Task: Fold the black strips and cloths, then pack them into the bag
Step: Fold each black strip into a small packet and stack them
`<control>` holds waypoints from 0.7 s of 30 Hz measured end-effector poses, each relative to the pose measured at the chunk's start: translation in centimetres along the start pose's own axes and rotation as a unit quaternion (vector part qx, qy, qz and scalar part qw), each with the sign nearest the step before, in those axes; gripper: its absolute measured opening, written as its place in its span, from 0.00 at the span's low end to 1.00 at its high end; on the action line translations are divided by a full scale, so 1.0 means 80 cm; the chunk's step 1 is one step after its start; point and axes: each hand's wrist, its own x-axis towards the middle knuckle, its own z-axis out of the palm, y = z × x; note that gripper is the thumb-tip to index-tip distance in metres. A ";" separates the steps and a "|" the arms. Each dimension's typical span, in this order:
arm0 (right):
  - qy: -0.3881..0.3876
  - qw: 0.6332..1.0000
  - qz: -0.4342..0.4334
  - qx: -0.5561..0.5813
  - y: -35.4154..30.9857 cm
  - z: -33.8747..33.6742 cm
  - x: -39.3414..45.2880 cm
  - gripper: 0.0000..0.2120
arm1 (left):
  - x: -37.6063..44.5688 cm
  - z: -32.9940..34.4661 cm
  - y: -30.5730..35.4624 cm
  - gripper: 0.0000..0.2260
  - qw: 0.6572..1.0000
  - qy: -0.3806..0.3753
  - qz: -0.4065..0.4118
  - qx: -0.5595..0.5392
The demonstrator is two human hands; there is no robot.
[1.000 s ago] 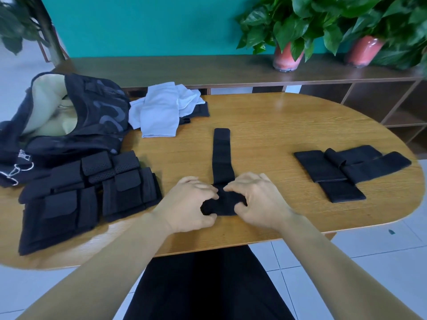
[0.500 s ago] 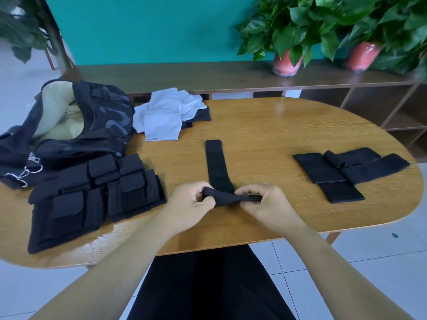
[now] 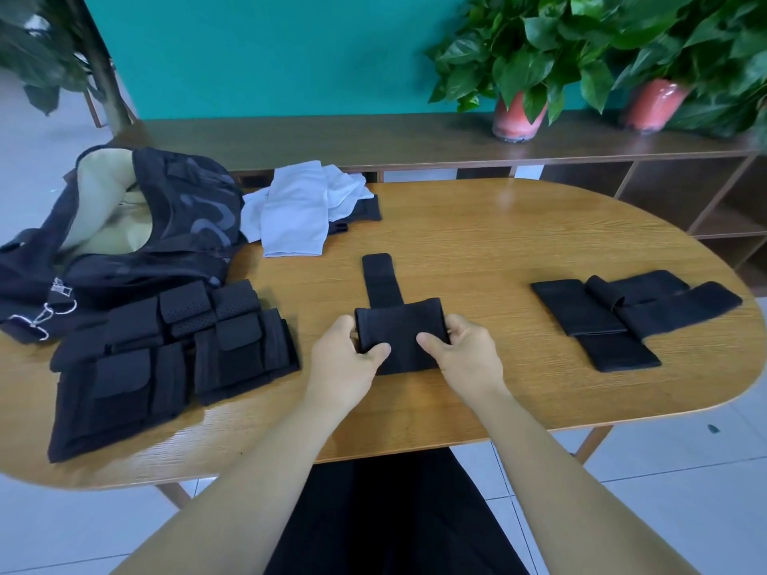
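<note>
A black strip [image 3: 400, 325] lies in the middle of the wooden table [image 3: 498, 242], its wide near end turned up and over towards its narrow far end. My left hand [image 3: 346, 359] grips the fold's left edge, thumb on top. My right hand [image 3: 460, 352] grips the right edge the same way. More black strips [image 3: 622, 315] lie loosely piled at the right. A stack of folded black pieces [image 3: 166, 354] sits at the left. The open black bag [image 3: 124, 226] with pale lining lies at the far left.
White cloths [image 3: 303, 209] lie at the back of the table over a small black piece [image 3: 367, 209]. Behind the table runs a low wooden shelf [image 3: 373, 139] with two potted plants [image 3: 523, 72]. The table's rounded front edge is close to my body.
Both hands lifted the strip's near end off the table and rolled it forward over the rest, so the uncovered far part is shorter. The view shifted slightly downward.
</note>
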 end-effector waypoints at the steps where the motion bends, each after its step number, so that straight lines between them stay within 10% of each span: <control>1: 0.008 1.000 0.002 -0.029 -0.003 0.001 0.001 0.04 | 0.002 0.002 0.000 0.11 1.000 0.007 -0.007 -0.010; 8: 0.046 0.988 0.031 -0.146 -0.014 0.015 0.014 0.08 | 0.012 0.012 0.000 0.13 0.998 0.019 -0.040 -0.041; 17: 0.080 0.930 0.006 -0.359 -0.023 0.019 0.011 0.20 | 0.018 0.000 0.008 0.26 0.951 0.033 -0.029 0.307; 21: 0.134 0.917 -0.086 -0.365 -0.011 0.017 0.011 0.22 | 0.013 -0.005 -0.008 0.21 0.948 0.070 0.094 0.296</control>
